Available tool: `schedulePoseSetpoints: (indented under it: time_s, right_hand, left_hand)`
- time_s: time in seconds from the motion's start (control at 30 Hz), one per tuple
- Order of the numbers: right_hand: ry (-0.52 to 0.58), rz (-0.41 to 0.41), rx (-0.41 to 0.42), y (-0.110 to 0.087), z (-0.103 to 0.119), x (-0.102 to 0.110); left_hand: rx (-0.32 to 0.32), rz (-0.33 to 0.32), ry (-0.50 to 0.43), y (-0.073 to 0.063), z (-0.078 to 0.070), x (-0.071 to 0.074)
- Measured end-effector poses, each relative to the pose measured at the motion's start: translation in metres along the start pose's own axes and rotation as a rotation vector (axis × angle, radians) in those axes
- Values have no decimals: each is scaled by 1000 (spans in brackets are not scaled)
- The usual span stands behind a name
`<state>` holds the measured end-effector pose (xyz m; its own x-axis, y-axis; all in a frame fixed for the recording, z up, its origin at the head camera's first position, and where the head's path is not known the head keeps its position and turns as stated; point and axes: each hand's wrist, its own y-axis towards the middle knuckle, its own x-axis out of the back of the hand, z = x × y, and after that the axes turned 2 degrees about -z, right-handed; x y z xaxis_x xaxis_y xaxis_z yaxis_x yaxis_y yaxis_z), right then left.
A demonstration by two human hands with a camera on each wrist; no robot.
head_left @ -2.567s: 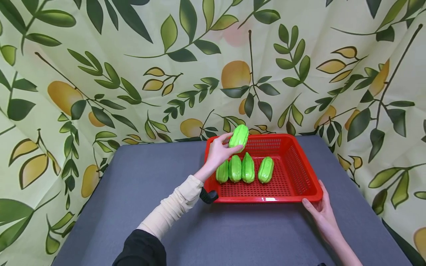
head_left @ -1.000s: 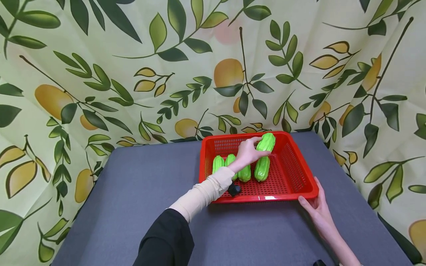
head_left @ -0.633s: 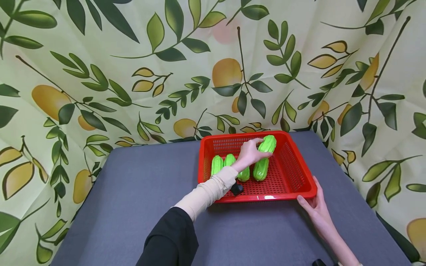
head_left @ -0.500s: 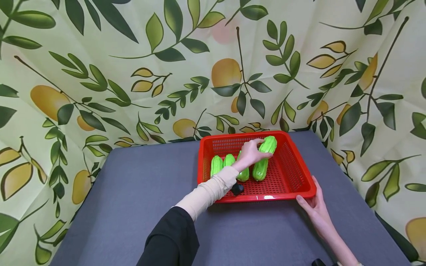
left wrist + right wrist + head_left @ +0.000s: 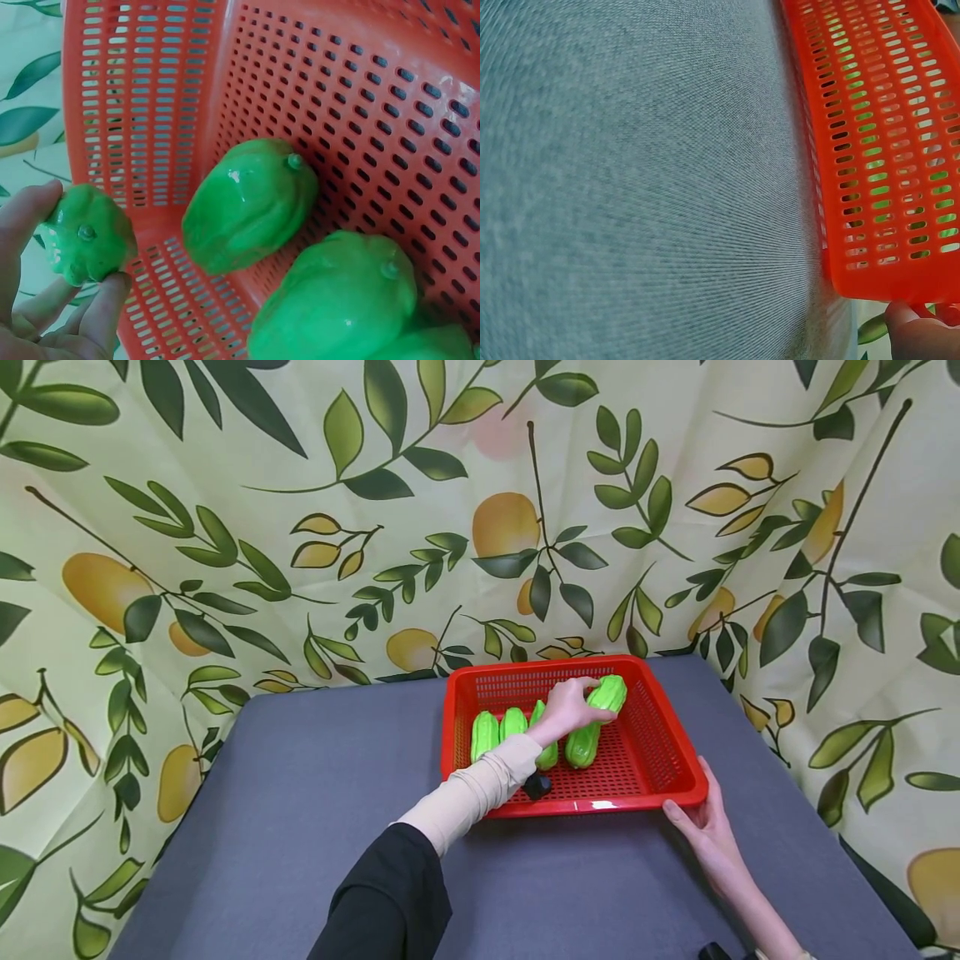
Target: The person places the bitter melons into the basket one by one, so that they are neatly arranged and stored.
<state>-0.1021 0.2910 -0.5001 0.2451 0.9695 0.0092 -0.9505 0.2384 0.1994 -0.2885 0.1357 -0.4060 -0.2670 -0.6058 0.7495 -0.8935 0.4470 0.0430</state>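
My left hand [image 5: 567, 708] pinches a bright green, ribbed, oblong fruit [image 5: 609, 692] between thumb and fingers, over the right-middle part of the red plastic basket [image 5: 600, 807]. In the left wrist view the held fruit [image 5: 86, 234] shows its stem nub, with fingertips on its sides. More fruits of the same kind lie on the basket floor: the nearest fruit [image 5: 582, 746] is partly covered by the hand, and the others stand in a row to its left, partly behind the forearm. My right hand [image 5: 712, 842] grips the basket's front right corner, thumb on the rim.
The basket stands on a grey cloth-covered table [image 5: 322, 793], close to its back edge. Behind hangs a curtain [image 5: 420, 518] printed with leaves and fruit. On the left wrist sits a small black device [image 5: 536, 786].
Carrying the fruit, my left hand has moved right and lower, from above the basket's back left rim to over its right-middle part. The right hand keeps its grip on the corner.
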Motion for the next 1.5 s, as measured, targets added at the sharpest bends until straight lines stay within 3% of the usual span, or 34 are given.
schedulePoseSetpoints:
  time_s: [0.33,0.97,1.5]
  right_hand:
    - [-24,-9,-24,0,1,1]
    - [-37,-12,-25,0,2,1]
    - [-19,-17,-11,0,1,0]
  left_hand:
    - [12,36,50,1,-4,-4]
    - [-73,154,204,2,-6,-20]
    - [-156,112,391,3,-8,-33]
